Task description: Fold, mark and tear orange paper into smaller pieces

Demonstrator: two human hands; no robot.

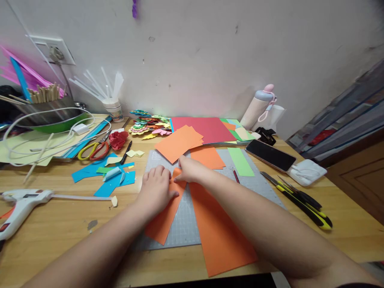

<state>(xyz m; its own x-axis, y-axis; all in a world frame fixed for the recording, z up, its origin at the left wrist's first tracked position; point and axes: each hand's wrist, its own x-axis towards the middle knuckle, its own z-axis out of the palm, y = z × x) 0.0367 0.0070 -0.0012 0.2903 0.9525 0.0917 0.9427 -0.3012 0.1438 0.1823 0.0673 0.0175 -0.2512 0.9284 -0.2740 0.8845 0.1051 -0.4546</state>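
Wood-grain surface (66,224) against a pale, marked wall (195,60); socket plate (67,52) with plug at upper left. Gray cutting mat (183,228) lies mid-surface. Both arms reach in from the near edge and converge over the mat. Left hand (156,187) is palm down on the orange strip (163,224), fingers loosely bent, thumb out to the side, pressing rather than gripping. Right hand (187,171) comes in from the other side, thumb and fingers closed on the strip's folded upper end; exact fingertip contact partly hidden. Strip sits on the mat, running from under the hands toward the near edge.

Large orange sheet (220,230) under the right forearm, overhanging the mat's near edge. More orange sheets (177,142) past the hands, overlapping a red sheet (198,124). Green strip (241,162) and dark red pencil (236,176) on the mat's right side.

Containers: metal bowl (45,112) at far left, holding wooden sticks (45,94); paper cup (114,110) with translucent white sticks (103,86) fanned out; pale bottle (255,108) leaning at back right, lid on.

Left side: glue gun (27,195), blue scraps (108,188), scissors (96,144). Right side: phone (271,155), yellow-black cutter (295,204). Colored cutouts (147,124) piled near the wall.
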